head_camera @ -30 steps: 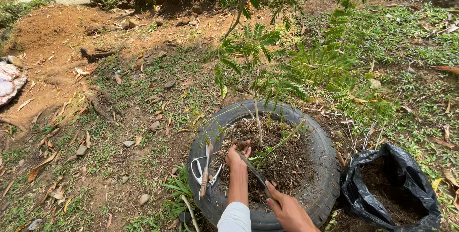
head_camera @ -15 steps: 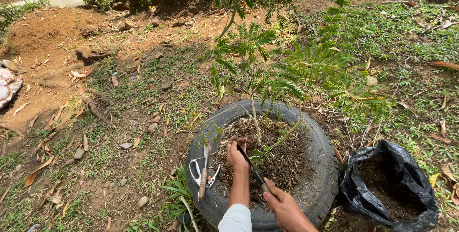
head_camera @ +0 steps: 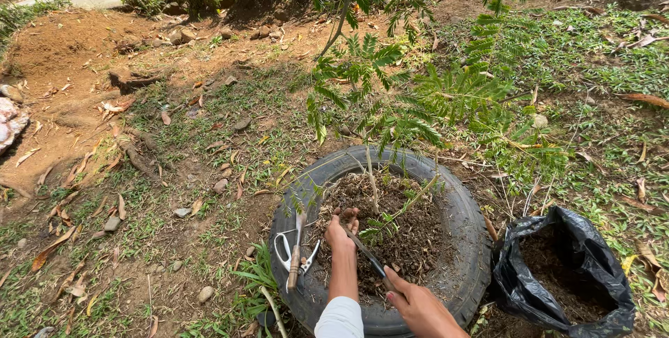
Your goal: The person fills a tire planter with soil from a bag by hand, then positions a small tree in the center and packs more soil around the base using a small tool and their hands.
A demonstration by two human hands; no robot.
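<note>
Your left hand [head_camera: 341, 232] presses, fingers curled, into the soil [head_camera: 411, 230] inside the tyre planter [head_camera: 460, 205]; your right hand [head_camera: 418, 304] grips a dark-bladed tool [head_camera: 368, 256] angled toward it. A slip could nick your left fingers or the sapling stem [head_camera: 373, 183] just beyond.

Left hand [head_camera: 341, 230] reaching forward, fingers curled; right hand [head_camera: 418, 306] fisted.
</note>
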